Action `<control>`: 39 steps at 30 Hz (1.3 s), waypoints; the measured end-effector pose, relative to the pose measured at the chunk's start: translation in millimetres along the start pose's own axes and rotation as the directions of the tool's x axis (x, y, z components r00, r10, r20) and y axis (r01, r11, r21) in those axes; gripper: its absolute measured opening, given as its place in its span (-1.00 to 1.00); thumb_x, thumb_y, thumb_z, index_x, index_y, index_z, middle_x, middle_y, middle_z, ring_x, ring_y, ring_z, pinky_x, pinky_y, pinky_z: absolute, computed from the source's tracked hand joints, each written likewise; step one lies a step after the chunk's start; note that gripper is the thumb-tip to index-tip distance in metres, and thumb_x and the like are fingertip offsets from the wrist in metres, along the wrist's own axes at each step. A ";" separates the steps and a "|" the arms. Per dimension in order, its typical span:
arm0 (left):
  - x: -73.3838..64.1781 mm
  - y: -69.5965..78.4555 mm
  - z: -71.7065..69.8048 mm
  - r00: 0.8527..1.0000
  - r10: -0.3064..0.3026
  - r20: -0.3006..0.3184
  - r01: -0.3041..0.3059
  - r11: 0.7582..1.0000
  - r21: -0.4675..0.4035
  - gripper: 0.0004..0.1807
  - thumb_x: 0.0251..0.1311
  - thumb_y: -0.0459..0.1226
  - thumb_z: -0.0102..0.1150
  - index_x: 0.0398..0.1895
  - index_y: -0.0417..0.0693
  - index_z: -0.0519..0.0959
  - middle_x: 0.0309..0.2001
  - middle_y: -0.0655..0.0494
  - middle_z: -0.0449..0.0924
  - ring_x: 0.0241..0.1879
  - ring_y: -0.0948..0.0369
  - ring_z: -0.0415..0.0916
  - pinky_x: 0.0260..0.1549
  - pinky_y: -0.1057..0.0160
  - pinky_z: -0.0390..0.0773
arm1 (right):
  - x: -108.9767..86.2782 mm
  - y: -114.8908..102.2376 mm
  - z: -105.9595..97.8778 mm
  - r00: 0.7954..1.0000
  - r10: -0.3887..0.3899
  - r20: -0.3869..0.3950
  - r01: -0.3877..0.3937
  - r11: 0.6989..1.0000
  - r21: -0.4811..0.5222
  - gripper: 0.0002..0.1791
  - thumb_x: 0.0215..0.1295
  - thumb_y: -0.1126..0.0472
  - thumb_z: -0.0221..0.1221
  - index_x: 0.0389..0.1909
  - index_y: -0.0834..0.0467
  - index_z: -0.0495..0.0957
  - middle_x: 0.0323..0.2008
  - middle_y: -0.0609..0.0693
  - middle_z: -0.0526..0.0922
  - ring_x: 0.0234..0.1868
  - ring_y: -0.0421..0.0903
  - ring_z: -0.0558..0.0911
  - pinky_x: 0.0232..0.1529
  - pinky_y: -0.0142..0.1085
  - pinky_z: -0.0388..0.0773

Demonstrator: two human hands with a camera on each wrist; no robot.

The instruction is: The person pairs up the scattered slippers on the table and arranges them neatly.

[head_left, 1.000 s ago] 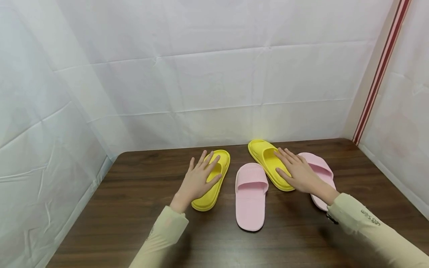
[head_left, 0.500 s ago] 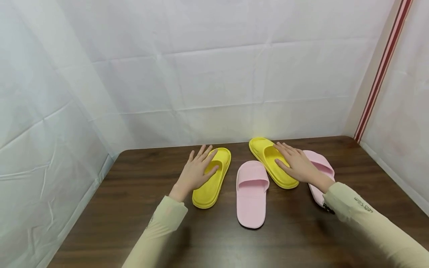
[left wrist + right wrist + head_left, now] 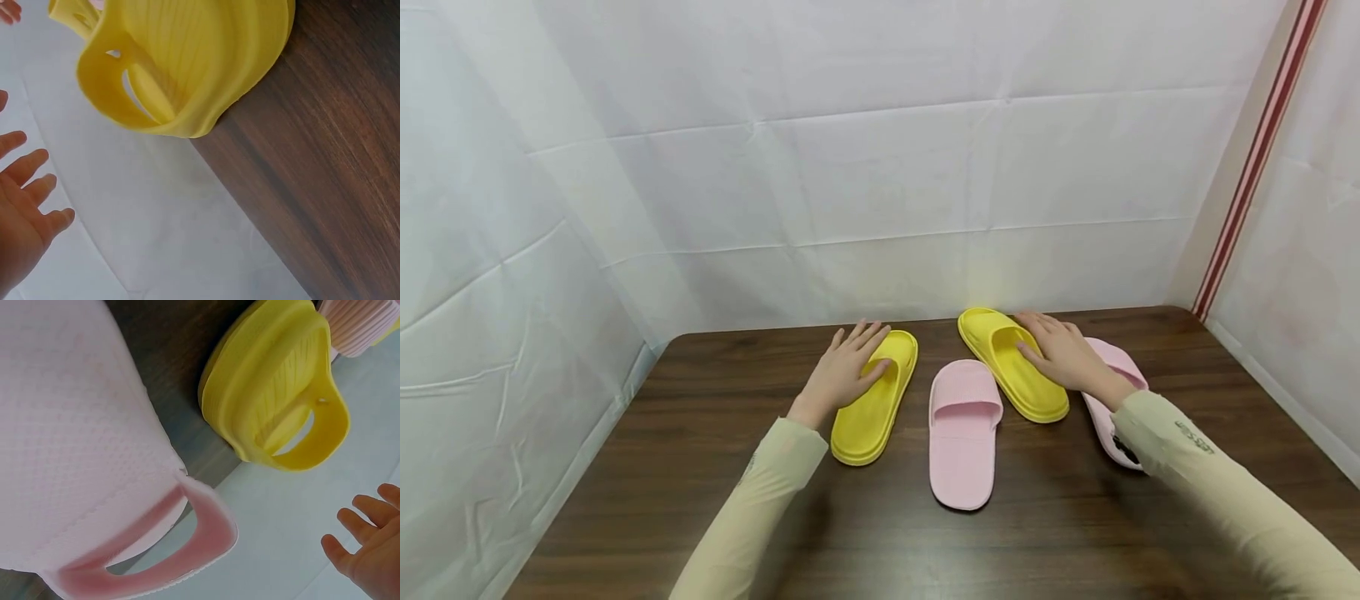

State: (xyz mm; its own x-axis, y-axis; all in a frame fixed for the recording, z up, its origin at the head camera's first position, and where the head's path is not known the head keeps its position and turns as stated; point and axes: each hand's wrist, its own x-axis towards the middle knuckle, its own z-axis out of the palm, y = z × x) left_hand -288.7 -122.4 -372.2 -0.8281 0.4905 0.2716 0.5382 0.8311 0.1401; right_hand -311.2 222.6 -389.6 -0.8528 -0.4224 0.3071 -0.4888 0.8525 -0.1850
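My left hand (image 3: 838, 375) is held above the left yellow slipper (image 3: 863, 429), covering part of its strap. In the left wrist view a gap shows between the loosely spread fingers and the yellow slipper (image 3: 206, 56). My right hand (image 3: 1063, 354) hovers between the right yellow slipper (image 3: 1026, 385) and the right pink slipper (image 3: 1101, 418), partly hiding both. Nothing lies in its fingers in the right wrist view, where the yellow slipper (image 3: 275, 381) and the pink slipper (image 3: 75, 437) are apart from it. Another pink slipper (image 3: 962, 450) lies between the yellow ones.
The slippers rest on a dark wood-grain table (image 3: 715, 433). White sheeting (image 3: 880, 183) stands behind the table and along both sides. A red-striped band (image 3: 1258, 158) runs up the right corner. A small black item (image 3: 1126, 450) shows near the right cuff.
The left hand's fingers have drawn closer together. My right hand and forearm have shifted slightly left. The slippers stay where they lie; the head view has tilted a little.
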 end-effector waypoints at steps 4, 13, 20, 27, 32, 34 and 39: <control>4.9 -1.7 4.2 1.000 0.005 0.006 -0.005 1.000 -0.011 -0.43 0.28 -0.02 -0.17 0.33 0.02 0.12 0.34 0.02 0.13 0.36 0.04 -0.02 0.29 -0.07 -0.06 | 4.5 2.7 0.4 1.000 0.006 -0.005 -0.006 1.000 -0.002 -0.44 0.33 0.01 -0.12 0.26 0.21 0.17 0.24 0.22 0.28 0.24 0.18 0.26 0.13 0.17 0.13; 14.3 -1.9 8.6 0.999 0.027 0.043 -0.028 1.000 0.012 -0.45 0.30 -0.04 -0.21 0.32 0.02 0.14 0.34 -0.01 0.13 0.36 0.03 -0.02 0.29 -0.09 -0.06 | 13.7 5.0 4.6 1.000 0.018 0.006 -0.018 1.000 0.003 -0.45 0.31 0.03 -0.08 0.26 0.19 0.18 0.24 0.22 0.26 0.24 0.20 0.26 0.14 0.18 0.10; 21.4 -4.3 10.6 0.998 0.028 0.047 -0.031 0.998 0.053 -0.49 0.30 -0.05 -0.20 0.29 0.02 0.20 0.31 -0.02 0.18 0.33 0.01 0.07 0.28 -0.10 -0.03 | 23.1 4.0 6.3 0.997 0.043 0.061 -0.040 0.998 -0.038 -0.44 0.32 0.01 -0.12 0.27 0.19 0.17 0.25 0.26 0.23 0.23 0.26 0.24 0.16 0.20 0.07; 27.5 -2.6 13.6 0.998 0.041 0.046 -0.043 0.998 0.048 -0.51 0.30 -0.07 -0.19 0.26 -0.03 0.26 0.26 -0.01 0.27 0.30 0.00 0.13 0.28 -0.09 -0.02 | 31.7 5.5 8.5 0.996 0.058 0.074 -0.055 0.997 -0.050 -0.44 0.32 0.01 -0.10 0.26 0.18 0.18 0.25 0.25 0.24 0.24 0.25 0.23 0.16 0.21 0.07; 29.4 -4.6 16.8 0.999 0.048 0.013 -0.048 0.997 0.053 -0.53 0.29 -0.08 -0.17 0.22 -0.05 0.31 0.19 0.00 0.37 0.26 0.00 0.20 0.26 -0.08 0.04 | 38.0 7.2 12.6 0.993 0.064 0.099 -0.060 0.997 -0.050 -0.45 0.33 0.00 -0.14 0.28 0.15 0.17 0.26 0.22 0.24 0.25 0.24 0.22 0.14 0.21 0.08; 30.1 -6.0 18.2 0.999 0.053 0.008 -0.053 0.997 0.058 -0.53 0.30 -0.08 -0.18 0.21 -0.05 0.32 0.18 0.00 0.39 0.25 -0.01 0.22 0.25 -0.08 0.06 | 40.6 8.5 14.5 0.992 0.067 0.105 -0.061 0.996 -0.057 -0.45 0.34 -0.02 -0.16 0.28 0.14 0.17 0.26 0.21 0.24 0.25 0.22 0.22 0.14 0.21 0.08; 31.4 -9.3 21.6 0.999 0.044 0.020 -0.045 0.996 0.072 -0.54 0.30 -0.07 -0.20 0.20 -0.05 0.33 0.16 0.00 0.41 0.24 -0.01 0.23 0.25 -0.08 0.06 | 47.7 10.3 18.9 0.992 0.057 0.114 -0.050 0.997 -0.063 -0.45 0.34 -0.04 -0.19 0.28 0.14 0.17 0.27 0.19 0.24 0.26 0.21 0.20 0.14 0.21 0.07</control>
State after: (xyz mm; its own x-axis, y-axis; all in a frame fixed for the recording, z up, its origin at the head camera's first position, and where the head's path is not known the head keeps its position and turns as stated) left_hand -323.1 -109.0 -385.5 -0.8067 0.5316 0.2583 0.5623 0.8248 0.0588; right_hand -360.4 205.4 -394.5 -0.8948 -0.4053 0.1873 -0.4328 0.8903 -0.1412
